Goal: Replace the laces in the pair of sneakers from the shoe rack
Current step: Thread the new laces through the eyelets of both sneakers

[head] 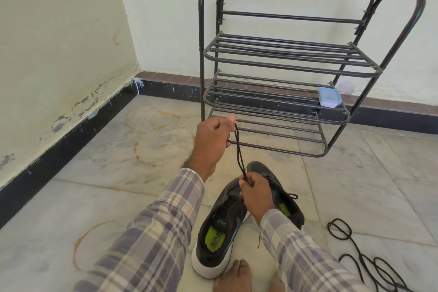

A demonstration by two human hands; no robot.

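Black metal tubing forms the shoe rack (202, 54), which stands against the pale back wall. From its left leg, a broad stretch of rust-ringed marble floor (118, 168) runs out to the black skirting (71, 147) of the side wall. To the right of the rack the tiles carry on to the edge of view.

Just in front of the rack's lowest shelf, the left hand (213, 142) is raised, its thumb and curled fingers pinching the top of a doubled black lace (239, 154). Further out from the rack, the right hand (256, 194) pinches the same lace at its lower end, right above the pair. The near sneaker (213, 244) lies with its opening towards the person, and the far sneaker (260, 168) sits touching it on the rack side. Bare toes (237, 272) rest beside the near sneaker's heel. A loose black lace (340, 229) lies coiled on the tiles out from the rack's right end.

On the right end of the middle shelf sits a small lidded plastic box (329, 97). Its contents cannot be made out.
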